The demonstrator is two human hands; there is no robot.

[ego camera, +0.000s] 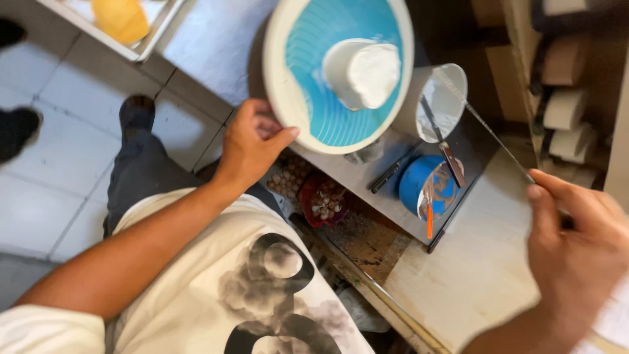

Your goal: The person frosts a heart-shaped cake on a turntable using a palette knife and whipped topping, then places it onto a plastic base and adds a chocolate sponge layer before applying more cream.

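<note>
As left hand (252, 147) grips turntable (337, 72) rim, thumb atop

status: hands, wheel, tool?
Left hand grips the turntable rim. Right hand holds a thin metal rod dipping into the cup. White pot sits on top.
</note>
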